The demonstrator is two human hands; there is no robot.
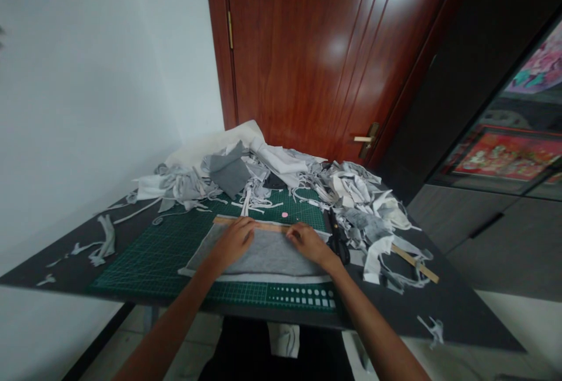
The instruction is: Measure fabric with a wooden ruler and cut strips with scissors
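A piece of grey fabric (267, 255) with pale edges lies flat on the green cutting mat (144, 258). Along its far edge rests a wooden ruler (270, 227). My left hand (237, 240) presses on the ruler and fabric near the ruler's left part, its fingers bent together. Over the ruler's right part is my right hand (307, 242), with thumb and fingertips drawn together at the ruler's edge; whatever lies between them is too small to make out. Black scissors (337, 237) lie just right of my right hand. A small pink piece (285, 215) sits beyond the ruler.
Heaps of grey and white fabric scraps (281, 161) line the table's back and right side. A second wooden strip (415, 264) lies among scraps at right. Loose scraps (105, 240) are at left. Behind the dark table (439, 316) stand a wall and a door (298, 47).
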